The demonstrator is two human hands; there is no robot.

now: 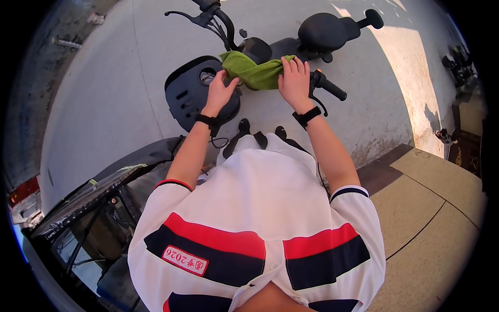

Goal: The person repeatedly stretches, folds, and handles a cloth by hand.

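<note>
Basket (181,106) of dark colour is at the left. Left hand (222,92) overlaps it in the view, with thumb and fingers curved at the left end of a green cloth (257,74); whether they close on it, I cannot tell. The cloth, folded and twisted, spans between both hands, before the scooter (283,47). Right hand (294,80) grips its right end, fingers bent over the cloth. Just beside is a black handle (331,87).

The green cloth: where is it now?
In the head view's upper middle, the green cloth is between left hand and right hand, right of the dark basket.
</note>
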